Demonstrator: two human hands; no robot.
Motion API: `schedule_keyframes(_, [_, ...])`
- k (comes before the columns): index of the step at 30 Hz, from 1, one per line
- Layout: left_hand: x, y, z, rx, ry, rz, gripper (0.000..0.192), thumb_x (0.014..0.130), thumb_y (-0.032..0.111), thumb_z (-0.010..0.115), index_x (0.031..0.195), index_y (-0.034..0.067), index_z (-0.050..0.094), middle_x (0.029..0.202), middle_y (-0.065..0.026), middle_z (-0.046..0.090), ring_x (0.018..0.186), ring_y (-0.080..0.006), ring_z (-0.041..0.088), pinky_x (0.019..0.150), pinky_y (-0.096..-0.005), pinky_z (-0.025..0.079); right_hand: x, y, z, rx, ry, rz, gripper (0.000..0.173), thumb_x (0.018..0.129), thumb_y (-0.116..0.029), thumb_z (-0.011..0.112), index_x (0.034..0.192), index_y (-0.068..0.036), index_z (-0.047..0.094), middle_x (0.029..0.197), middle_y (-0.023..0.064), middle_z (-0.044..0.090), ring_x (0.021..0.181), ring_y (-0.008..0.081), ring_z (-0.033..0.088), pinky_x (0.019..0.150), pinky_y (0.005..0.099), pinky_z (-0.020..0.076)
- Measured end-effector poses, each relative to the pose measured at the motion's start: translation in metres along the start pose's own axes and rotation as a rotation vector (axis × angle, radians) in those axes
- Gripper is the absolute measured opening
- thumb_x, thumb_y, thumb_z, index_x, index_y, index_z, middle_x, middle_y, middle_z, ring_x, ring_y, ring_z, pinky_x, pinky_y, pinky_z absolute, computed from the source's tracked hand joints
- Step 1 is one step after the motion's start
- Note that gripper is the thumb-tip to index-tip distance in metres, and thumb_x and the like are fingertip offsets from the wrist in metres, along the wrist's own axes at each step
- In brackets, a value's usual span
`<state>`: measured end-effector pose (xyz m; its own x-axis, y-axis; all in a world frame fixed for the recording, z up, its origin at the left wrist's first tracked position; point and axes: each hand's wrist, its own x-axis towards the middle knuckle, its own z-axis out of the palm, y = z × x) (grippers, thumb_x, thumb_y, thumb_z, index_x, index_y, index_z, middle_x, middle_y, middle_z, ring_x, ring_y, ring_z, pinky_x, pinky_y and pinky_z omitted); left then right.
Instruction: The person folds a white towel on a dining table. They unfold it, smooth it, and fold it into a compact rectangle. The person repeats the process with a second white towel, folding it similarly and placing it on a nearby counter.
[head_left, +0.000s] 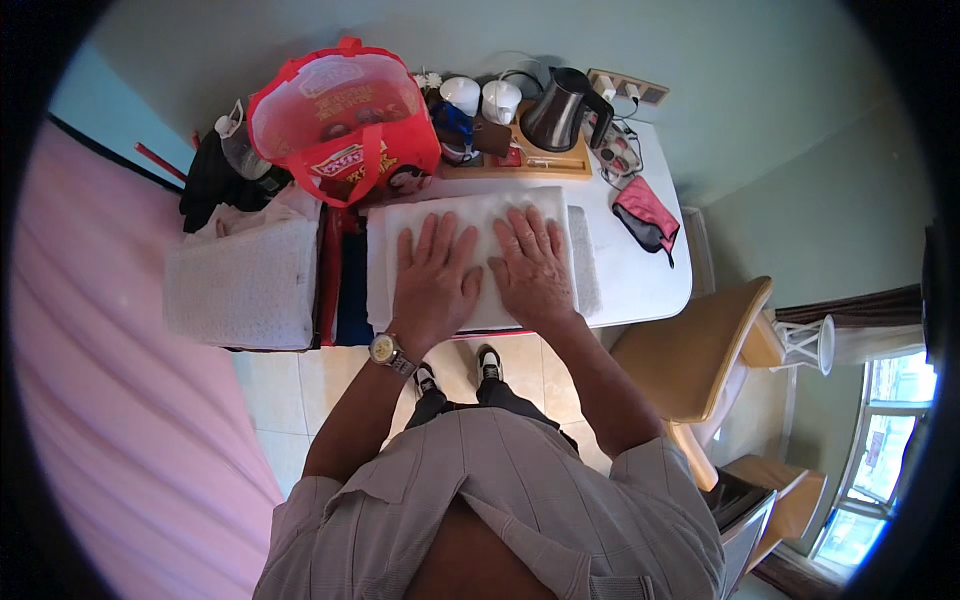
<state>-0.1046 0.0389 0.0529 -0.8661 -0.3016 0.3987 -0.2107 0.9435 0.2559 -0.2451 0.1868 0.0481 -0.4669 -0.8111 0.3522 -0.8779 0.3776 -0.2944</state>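
Note:
A folded white towel (480, 289) lies before me on a white table (649, 289). My left hand (436, 277) rests palm down on its left half, fingers spread. On the right half my right hand (532, 262) lies flat too, its thumb towards the other hand. Neither hand grips anything. A folded grey cloth (585, 262) shows from under the towel's right side. Dark blue fabric (352, 285) and red fabric (328, 277) show at the left, beside another stack topped by a white textured towel (240, 285).
Behind the towel stand a red shopping bag (405, 150), a wooden tray (555, 166) and a dark electric kettle (556, 109). A pink and grey cloth (649, 217) lies at the right. Pink bedding (135, 360) is at my left, a tan chair (690, 352) at my right.

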Motion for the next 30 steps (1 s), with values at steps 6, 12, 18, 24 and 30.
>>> schedule_keyframes(6, [0.004,0.001,-0.006,0.012,-0.086,-0.035,0.060,0.100,0.026,0.071,0.155,0.009,0.057,0.169,-0.0218,0.046,0.160,-0.0431,0.038,0.130,-0.0650,0.023,-0.001,0.000,0.002,0.019,0.041,0.007,0.054,0.102,-0.029,0.069,0.151,-0.006,0.060,0.162,0.0188,0.052,0.159,0.0405,0.039,0.131,0.0616,0.0256])
schedule_keyframes(12, [0.000,0.001,-0.004,0.046,-0.066,0.004,0.058,0.103,0.024,0.066,0.157,0.008,0.055,0.171,-0.0218,0.044,0.161,-0.0420,0.036,0.131,-0.0632,0.022,-0.009,-0.007,-0.010,0.202,0.255,0.027,0.043,0.095,-0.018,0.079,0.135,-0.004,0.070,0.147,0.0196,0.063,0.145,0.0418,0.054,0.123,0.0561,0.0403])
schedule_keyframes(18, [-0.001,-0.011,-0.008,-0.025,-0.033,0.072,0.056,0.103,0.028,0.068,0.154,0.007,0.056,0.167,-0.0247,0.047,0.158,-0.0470,0.038,0.130,-0.0680,0.021,-0.068,-0.059,-0.025,0.561,0.686,0.309,0.025,0.095,-0.001,0.078,0.120,-0.003,0.073,0.115,0.0159,0.075,0.097,0.0310,0.074,0.082,0.0403,0.0615])
schedule_keyframes(24, [-0.002,-0.003,-0.009,-0.108,0.004,0.192,0.060,0.106,0.031,0.069,0.159,0.007,0.052,0.168,-0.0257,0.046,0.158,-0.0475,0.039,0.129,-0.0693,0.023,-0.144,-0.111,-0.013,0.594,0.703,0.580,0.012,0.102,-0.001,0.074,0.114,-0.001,0.076,0.104,0.0127,0.078,0.085,0.0205,0.075,0.077,0.0321,0.0591])
schedule_keyframes(30, [-0.022,0.054,-0.037,-0.519,0.129,0.422,0.052,0.108,0.011,0.066,0.156,-0.002,0.053,0.165,-0.0295,0.048,0.155,-0.0472,0.044,0.126,-0.0596,0.035,-0.169,-0.119,-0.037,0.603,0.813,0.632,0.012,0.105,-0.011,0.072,0.113,-0.002,0.072,0.097,0.0156,0.074,0.083,0.0304,0.075,0.069,0.0408,0.0590])
